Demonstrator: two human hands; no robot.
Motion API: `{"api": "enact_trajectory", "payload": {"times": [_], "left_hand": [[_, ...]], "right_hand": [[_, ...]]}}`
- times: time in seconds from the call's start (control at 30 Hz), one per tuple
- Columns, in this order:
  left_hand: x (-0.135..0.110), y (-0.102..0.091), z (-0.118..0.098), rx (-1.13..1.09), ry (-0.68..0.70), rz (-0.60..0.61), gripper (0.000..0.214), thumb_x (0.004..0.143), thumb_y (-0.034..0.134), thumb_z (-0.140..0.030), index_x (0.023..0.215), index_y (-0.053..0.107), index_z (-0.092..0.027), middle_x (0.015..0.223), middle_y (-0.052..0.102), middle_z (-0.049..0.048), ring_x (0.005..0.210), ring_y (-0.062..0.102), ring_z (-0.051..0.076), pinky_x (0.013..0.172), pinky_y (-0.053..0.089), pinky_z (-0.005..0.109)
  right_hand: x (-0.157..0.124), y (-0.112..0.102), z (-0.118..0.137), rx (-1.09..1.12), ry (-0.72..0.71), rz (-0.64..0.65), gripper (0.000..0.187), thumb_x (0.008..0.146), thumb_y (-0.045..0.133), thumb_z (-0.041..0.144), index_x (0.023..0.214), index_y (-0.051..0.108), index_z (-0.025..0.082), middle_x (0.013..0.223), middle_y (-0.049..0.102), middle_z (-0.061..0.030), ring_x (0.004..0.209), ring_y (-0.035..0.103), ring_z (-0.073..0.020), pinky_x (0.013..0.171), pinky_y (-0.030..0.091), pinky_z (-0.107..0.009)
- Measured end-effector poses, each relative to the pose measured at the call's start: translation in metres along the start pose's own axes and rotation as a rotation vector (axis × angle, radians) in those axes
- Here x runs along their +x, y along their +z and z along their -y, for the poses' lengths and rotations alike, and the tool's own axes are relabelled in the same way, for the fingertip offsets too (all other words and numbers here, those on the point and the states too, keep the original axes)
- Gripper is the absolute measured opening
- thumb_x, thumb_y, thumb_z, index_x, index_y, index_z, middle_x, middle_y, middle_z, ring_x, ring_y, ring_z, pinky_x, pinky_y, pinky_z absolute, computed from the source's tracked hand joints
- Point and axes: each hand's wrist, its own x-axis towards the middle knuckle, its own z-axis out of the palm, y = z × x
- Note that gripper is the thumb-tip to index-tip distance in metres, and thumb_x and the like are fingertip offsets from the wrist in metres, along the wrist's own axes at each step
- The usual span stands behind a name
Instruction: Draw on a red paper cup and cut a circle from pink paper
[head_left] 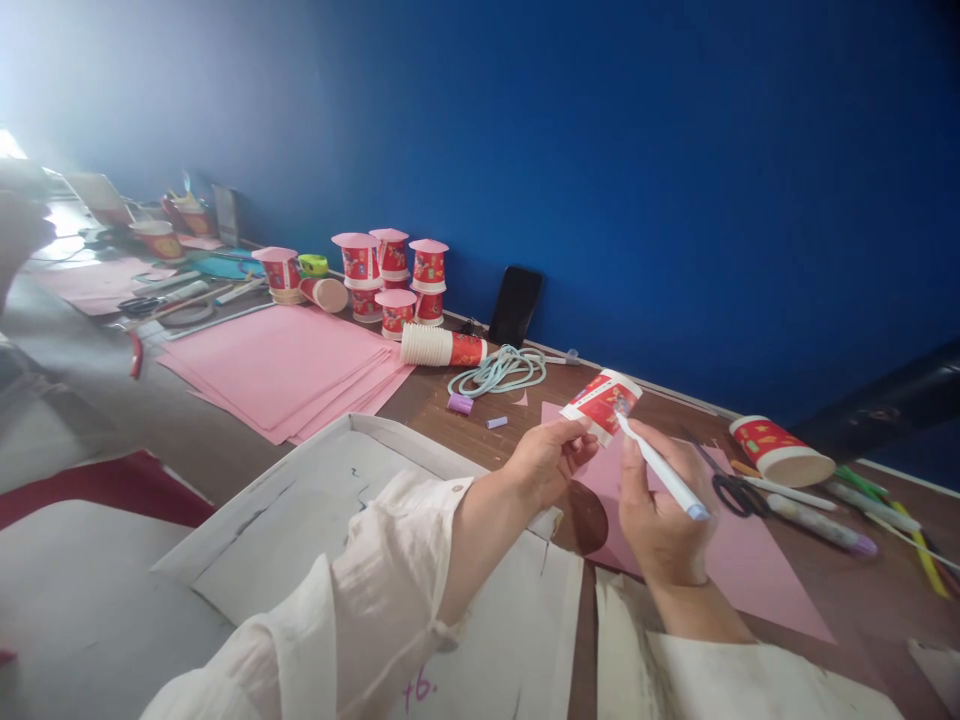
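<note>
Dark brown tabletop (439,415) runs along a deep blue wall (637,180). Nearest lies a shallow white box lid (495,630), marked in purple. Just beyond it, the left hand (544,462) is closed on a red printed paper cup (600,402), tilted above the table. Opposite, the right hand (667,500) is clamped around a white pen (664,468), its tip at the cup's side; whether it touches, I cannot tell. Beneath the hands is a pink sheet (757,570), with black-handled scissors (739,495) at its right edge. Farther off, a coiled pale blue cord (501,372) sits beside a row of nested cups (427,345) lying sideways. Behind them, a black phone (516,305) leans against the wall, and pink-topped cups (360,262) stand to its left, some stacked in twos.
</note>
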Motion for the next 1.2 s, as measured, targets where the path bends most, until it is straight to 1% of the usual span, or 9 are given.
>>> {"api": "enact_trajectory", "payload": {"times": [0.1, 0.27, 0.43, 0.63, 0.87, 1.2], "left_hand": [[-0.0016, 0.0013, -0.0005, 0.004, 0.000, -0.003, 0.010, 0.081, 0.061, -0.005, 0.072, 0.065, -0.006, 0.059, 0.057, 0.0013, 0.054, 0.056, 0.005, 0.061, 0.051, 0.014], [-0.0022, 0.0028, -0.0010, 0.014, -0.004, -0.031, 0.016, 0.082, 0.062, -0.006, 0.066, 0.062, -0.008, 0.055, 0.052, -0.0008, 0.051, 0.053, 0.005, 0.063, 0.051, 0.015], [-0.0018, 0.0017, -0.0003, 0.025, -0.015, -0.005, 0.009, 0.082, 0.062, -0.006, 0.073, 0.065, -0.007, 0.059, 0.057, 0.0010, 0.055, 0.056, 0.005, 0.064, 0.051, 0.016], [-0.0023, 0.0013, -0.0008, 0.032, -0.017, -0.002, 0.009, 0.082, 0.061, -0.006, 0.074, 0.065, -0.006, 0.060, 0.058, 0.0014, 0.054, 0.056, 0.005, 0.063, 0.051, 0.015], [-0.0072, 0.0064, -0.0018, 0.034, -0.011, -0.026, 0.016, 0.083, 0.059, -0.004, 0.067, 0.062, -0.007, 0.054, 0.053, -0.0003, 0.053, 0.055, 0.005, 0.062, 0.050, 0.015], [-0.0066, 0.0065, -0.0034, 0.058, -0.032, -0.013, 0.015, 0.083, 0.056, -0.003, 0.072, 0.065, -0.006, 0.060, 0.060, 0.0020, 0.054, 0.055, 0.005, 0.063, 0.050, 0.016]], "right_hand": [[0.0000, 0.0003, 0.0001, -0.001, -0.005, 0.004, 0.023, 0.084, 0.062, 0.014, 0.107, 0.066, 0.015, 0.097, 0.073, -0.0104, 0.087, 0.067, -0.0204, 0.083, 0.053, -0.034], [0.0000, 0.0004, 0.0007, -0.016, 0.004, 0.024, 0.022, 0.085, 0.062, 0.015, 0.107, 0.067, 0.015, 0.095, 0.073, -0.0101, 0.087, 0.067, -0.0208, 0.082, 0.053, -0.034], [0.0009, 0.0002, 0.0008, -0.027, 0.001, 0.025, 0.021, 0.085, 0.062, 0.016, 0.106, 0.067, 0.015, 0.095, 0.073, -0.0099, 0.086, 0.068, -0.0206, 0.081, 0.053, -0.033], [0.0011, 0.0003, 0.0007, -0.033, 0.003, 0.032, 0.020, 0.088, 0.060, 0.021, 0.106, 0.067, 0.016, 0.094, 0.073, -0.0094, 0.085, 0.068, -0.0210, 0.080, 0.053, -0.034], [0.0001, 0.0008, -0.0003, -0.036, 0.024, 0.054, 0.021, 0.089, 0.057, 0.025, 0.107, 0.067, 0.018, 0.096, 0.073, -0.0092, 0.087, 0.068, -0.0212, 0.082, 0.052, -0.035], [-0.0010, 0.0008, -0.0026, -0.041, 0.021, 0.070, 0.022, 0.090, 0.055, 0.025, 0.108, 0.066, 0.018, 0.099, 0.072, -0.0096, 0.089, 0.067, -0.0214, 0.083, 0.051, -0.035]]}}
